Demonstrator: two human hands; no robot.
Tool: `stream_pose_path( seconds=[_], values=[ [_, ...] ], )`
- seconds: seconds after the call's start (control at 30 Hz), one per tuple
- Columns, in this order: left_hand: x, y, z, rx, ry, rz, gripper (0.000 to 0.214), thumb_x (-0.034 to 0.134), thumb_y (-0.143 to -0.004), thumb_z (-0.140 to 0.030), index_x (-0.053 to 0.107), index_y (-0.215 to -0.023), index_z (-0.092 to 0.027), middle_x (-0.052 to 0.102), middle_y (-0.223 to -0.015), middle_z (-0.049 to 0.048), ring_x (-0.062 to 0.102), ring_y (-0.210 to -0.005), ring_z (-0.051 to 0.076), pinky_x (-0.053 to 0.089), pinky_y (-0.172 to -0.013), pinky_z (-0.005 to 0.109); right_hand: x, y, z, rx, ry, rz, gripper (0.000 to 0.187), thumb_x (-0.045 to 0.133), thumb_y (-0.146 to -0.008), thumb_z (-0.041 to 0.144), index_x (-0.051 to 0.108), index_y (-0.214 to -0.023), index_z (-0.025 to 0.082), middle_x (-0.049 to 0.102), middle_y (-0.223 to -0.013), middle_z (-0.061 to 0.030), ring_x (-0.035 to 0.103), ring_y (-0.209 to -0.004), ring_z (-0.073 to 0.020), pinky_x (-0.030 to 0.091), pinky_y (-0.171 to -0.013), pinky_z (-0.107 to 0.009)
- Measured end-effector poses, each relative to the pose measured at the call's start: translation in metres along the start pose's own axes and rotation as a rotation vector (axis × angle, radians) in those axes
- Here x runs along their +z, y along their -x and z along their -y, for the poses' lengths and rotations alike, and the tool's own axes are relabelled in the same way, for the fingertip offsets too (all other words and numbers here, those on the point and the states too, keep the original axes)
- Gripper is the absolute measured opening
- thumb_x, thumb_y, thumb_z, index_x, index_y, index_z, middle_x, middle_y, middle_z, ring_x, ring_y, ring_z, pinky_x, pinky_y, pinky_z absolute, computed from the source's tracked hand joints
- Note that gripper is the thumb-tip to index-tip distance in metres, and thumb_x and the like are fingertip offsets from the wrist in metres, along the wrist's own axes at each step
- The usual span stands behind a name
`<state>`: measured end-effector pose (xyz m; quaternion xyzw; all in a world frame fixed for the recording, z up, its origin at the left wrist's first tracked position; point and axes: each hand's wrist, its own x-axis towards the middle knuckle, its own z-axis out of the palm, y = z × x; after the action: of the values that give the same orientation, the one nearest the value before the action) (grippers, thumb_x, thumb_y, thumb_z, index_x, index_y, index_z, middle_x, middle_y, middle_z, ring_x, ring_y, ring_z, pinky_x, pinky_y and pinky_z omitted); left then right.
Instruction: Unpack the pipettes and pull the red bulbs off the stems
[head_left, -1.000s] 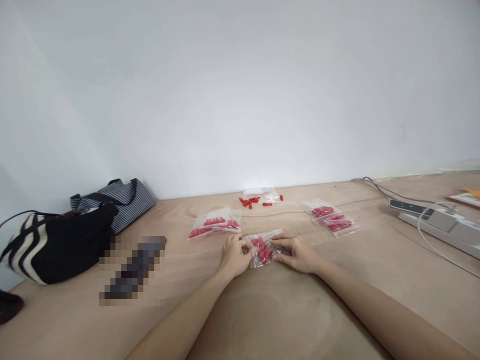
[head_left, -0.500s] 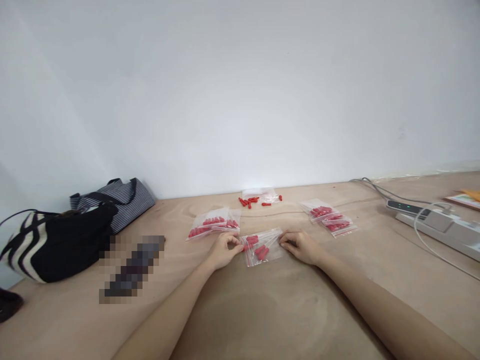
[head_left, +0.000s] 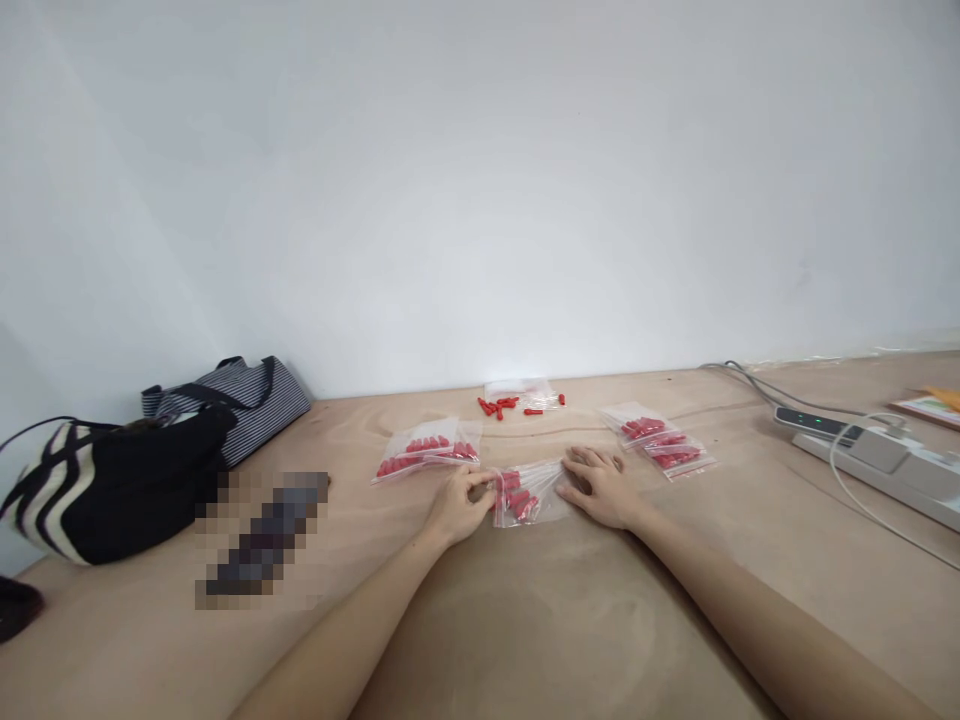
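Note:
A small clear zip bag of red pieces (head_left: pixel 523 494) lies on the wooden table (head_left: pixel 525 620) between my hands. My left hand (head_left: pixel 459 503) pinches the bag's left edge with curled fingers. My right hand (head_left: pixel 600 485) rests at the bag's right edge, fingers stretched out and pressing down on it. Filled bags lie to the left (head_left: pixel 429 449) and to the right (head_left: pixel 660 437). Loose red pieces (head_left: pixel 504 404) are scattered near the wall beside an empty clear bag (head_left: pixel 525 388).
A black and striped handbag (head_left: pixel 112 480) and a striped pouch (head_left: pixel 240 395) sit at the left. A blurred dark object (head_left: pixel 262 540) lies beside them. A white power strip (head_left: pixel 877 455) with cables is at the right, papers (head_left: pixel 930 405) behind it.
My right hand went from pinching the bag's right edge to lying flatter on it. My left hand shifted slightly right along the bag's left edge. The bag stayed in place.

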<state>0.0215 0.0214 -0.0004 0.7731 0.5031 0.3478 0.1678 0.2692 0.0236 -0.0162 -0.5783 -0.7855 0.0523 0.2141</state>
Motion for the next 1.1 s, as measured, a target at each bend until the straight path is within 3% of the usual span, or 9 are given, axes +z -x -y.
stream_pose_path(
  seconds=[0.23,0.5,0.73,1.1],
  values=[
    [0.005,-0.007,-0.007,0.036,-0.018,0.045,0.027,0.057,-0.068,-0.026,0.062,-0.094,-0.019,0.055,-0.08,0.0016,0.051,-0.064,0.013,0.042,-0.06,0.024,-0.003,-0.001,-0.002,0.032,-0.064,0.008,0.047,0.049,-0.071,0.053,0.056,-0.107,0.023,0.045,-0.124,-0.0095,0.035,-0.116,-0.027,0.02,-0.093,-0.051],
    [0.002,-0.015,-0.003,0.177,0.016,0.131,0.028,0.052,-0.067,-0.011,0.058,-0.093,-0.02,0.06,-0.098,0.0029,0.053,-0.091,0.018,0.039,-0.084,0.031,-0.001,-0.002,-0.007,0.137,-0.175,-0.034,0.032,0.058,-0.066,0.046,0.059,-0.088,0.023,0.056,-0.108,-0.0059,0.046,-0.104,-0.0245,0.027,-0.088,-0.043],
    [0.005,-0.017,-0.003,0.243,0.016,0.239,0.029,0.053,-0.066,-0.012,0.057,-0.094,-0.019,0.06,-0.093,0.0027,0.052,-0.087,0.017,0.038,-0.082,0.03,0.003,-0.005,-0.012,0.098,-0.269,-0.071,0.019,0.053,-0.069,0.039,0.061,-0.076,0.023,0.061,-0.097,-0.0036,0.05,-0.094,-0.0223,0.029,-0.085,-0.041],
    [0.012,-0.013,-0.008,0.186,0.108,0.241,0.013,0.047,-0.069,-0.01,0.048,-0.08,-0.017,0.054,-0.077,-0.0005,0.05,-0.07,0.011,0.042,-0.064,0.022,0.008,-0.007,-0.015,0.11,-0.326,-0.158,0.022,0.045,-0.073,0.036,0.061,-0.067,0.021,0.063,-0.075,-0.002,0.054,-0.076,-0.0175,0.037,-0.07,-0.03]
  ],
)
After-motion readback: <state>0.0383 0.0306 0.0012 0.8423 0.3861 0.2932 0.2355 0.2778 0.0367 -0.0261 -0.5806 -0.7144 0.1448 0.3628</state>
